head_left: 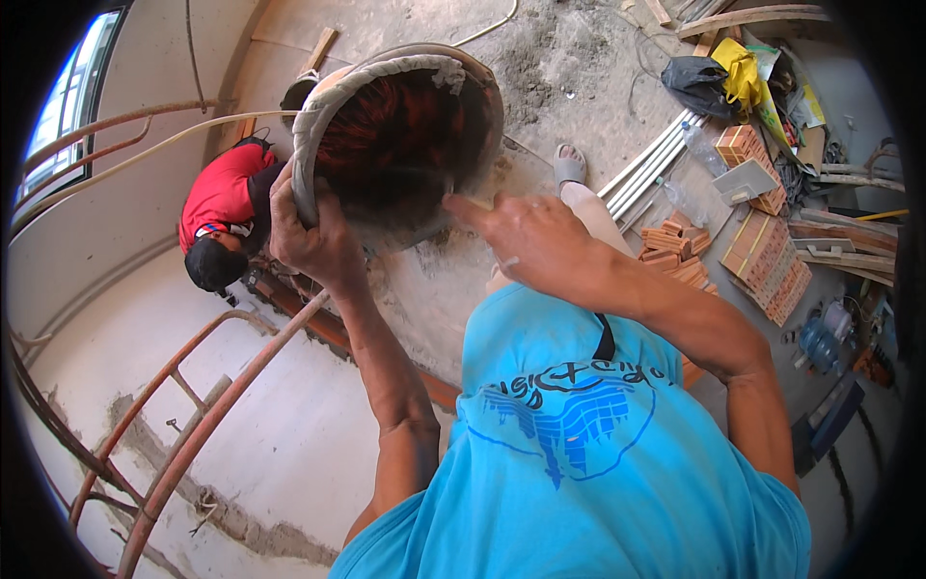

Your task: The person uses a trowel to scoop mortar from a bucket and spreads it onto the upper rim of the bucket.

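Observation:
A round bucket (304, 145) with a thick, grey-crusted rim is tilted, its mouth turned toward me. Dark shadow and reddish streaks show inside it. My left hand (313, 232) grips the near left part of the rim, thumb on the inner side and fingers outside. At the lower right of the mouth is my right hand (531, 236), its fingers curled and one pointing into the bucket. Whatever that hand holds, if anything, is lost in the dark interior.
A person in a red shirt (217, 193) crouches at the left, below rusty scaffold bars (207, 425). At right lie white pipes (641, 169), stacked bricks (767, 265), broken brick pieces (675, 246), a black bag (696, 87) and a yellow bag (738, 75). Sandy rubble (540, 72) covers the far floor.

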`<state>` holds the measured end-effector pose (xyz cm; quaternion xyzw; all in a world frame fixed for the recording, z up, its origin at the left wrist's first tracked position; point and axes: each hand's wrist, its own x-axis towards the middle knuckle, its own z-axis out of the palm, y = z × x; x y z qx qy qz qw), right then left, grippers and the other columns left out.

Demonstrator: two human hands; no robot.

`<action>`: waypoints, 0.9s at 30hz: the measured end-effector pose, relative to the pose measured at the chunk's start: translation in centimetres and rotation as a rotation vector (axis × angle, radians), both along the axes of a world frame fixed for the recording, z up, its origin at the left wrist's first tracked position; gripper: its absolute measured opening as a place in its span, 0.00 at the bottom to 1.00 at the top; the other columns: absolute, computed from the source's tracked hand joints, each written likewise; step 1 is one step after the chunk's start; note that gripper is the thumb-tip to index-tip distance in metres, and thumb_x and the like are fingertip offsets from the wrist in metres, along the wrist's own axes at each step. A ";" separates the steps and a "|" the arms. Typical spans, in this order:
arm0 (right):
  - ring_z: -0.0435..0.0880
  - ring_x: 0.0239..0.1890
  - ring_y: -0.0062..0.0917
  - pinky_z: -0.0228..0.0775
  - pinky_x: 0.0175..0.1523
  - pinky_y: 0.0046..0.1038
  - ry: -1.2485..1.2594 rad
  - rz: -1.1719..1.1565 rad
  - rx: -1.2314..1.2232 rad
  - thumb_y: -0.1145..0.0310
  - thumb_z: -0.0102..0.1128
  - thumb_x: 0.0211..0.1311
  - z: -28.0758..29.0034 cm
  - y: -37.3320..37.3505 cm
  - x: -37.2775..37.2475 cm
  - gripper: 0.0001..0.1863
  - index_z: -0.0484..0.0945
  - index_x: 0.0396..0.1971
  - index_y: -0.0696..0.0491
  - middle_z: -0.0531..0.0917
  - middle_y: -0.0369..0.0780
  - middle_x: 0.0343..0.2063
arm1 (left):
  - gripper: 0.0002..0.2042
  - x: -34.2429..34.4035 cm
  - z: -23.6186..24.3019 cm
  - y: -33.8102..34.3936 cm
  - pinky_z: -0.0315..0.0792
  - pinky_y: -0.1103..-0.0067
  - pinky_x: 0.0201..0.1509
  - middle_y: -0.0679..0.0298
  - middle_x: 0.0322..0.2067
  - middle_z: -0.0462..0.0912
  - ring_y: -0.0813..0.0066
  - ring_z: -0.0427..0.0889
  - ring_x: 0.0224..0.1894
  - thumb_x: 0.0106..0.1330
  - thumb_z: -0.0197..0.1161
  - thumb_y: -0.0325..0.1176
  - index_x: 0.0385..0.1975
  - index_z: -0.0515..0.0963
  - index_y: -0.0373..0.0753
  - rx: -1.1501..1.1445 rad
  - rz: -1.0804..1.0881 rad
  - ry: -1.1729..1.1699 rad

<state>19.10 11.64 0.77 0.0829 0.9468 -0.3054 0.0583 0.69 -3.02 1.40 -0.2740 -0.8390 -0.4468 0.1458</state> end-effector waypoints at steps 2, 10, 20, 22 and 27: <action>0.91 0.33 0.41 0.85 0.36 0.37 -0.026 0.033 0.078 0.74 0.65 0.57 -0.5 0.5 -1.2 0.28 0.76 0.60 0.58 0.87 0.47 0.28 | 0.13 0.3 -0.1 0.3 0.76 0.82 0.47 0.64 0.39 0.89 0.81 0.83 0.36 0.63 0.63 0.16 0.46 0.84 0.32 -0.024 -0.034 0.029; 0.91 0.34 0.39 0.86 0.38 0.35 -0.135 0.042 0.244 0.73 0.65 0.58 -1.6 0.0 -1.3 0.30 0.74 0.63 0.55 0.86 0.47 0.31 | 0.12 0.2 -0.8 0.3 0.75 0.82 0.42 0.66 0.33 0.87 0.83 0.80 0.32 0.63 0.62 0.17 0.45 0.84 0.33 -0.002 0.060 -0.011; 0.90 0.41 0.45 0.83 0.41 0.44 -0.054 0.108 -0.019 0.73 0.66 0.53 0.1 2.8 -0.2 0.36 0.72 0.67 0.54 0.87 0.50 0.33 | 0.11 0.2 -0.7 0.1 0.74 0.83 0.41 0.67 0.32 0.86 0.83 0.78 0.31 0.65 0.64 0.19 0.46 0.84 0.33 -0.022 0.038 -0.025; 0.90 0.40 0.45 0.83 0.40 0.44 -0.104 0.137 -0.077 0.73 0.66 0.53 1.0 2.2 -1.3 0.33 0.74 0.64 0.54 0.87 0.49 0.31 | 0.12 0.3 -0.8 0.5 0.74 0.83 0.40 0.69 0.31 0.86 0.84 0.78 0.30 0.65 0.65 0.20 0.47 0.85 0.33 -0.025 0.037 -0.027; 0.90 0.35 0.45 0.84 0.40 0.42 0.018 0.020 0.075 0.74 0.64 0.55 -2.1 0.5 -1.8 0.24 0.79 0.55 0.55 0.86 0.49 0.26 | 0.12 -0.5 -1.8 0.6 0.73 0.85 0.38 0.70 0.29 0.85 0.86 0.76 0.28 0.65 0.66 0.20 0.47 0.85 0.33 -0.040 0.000 0.030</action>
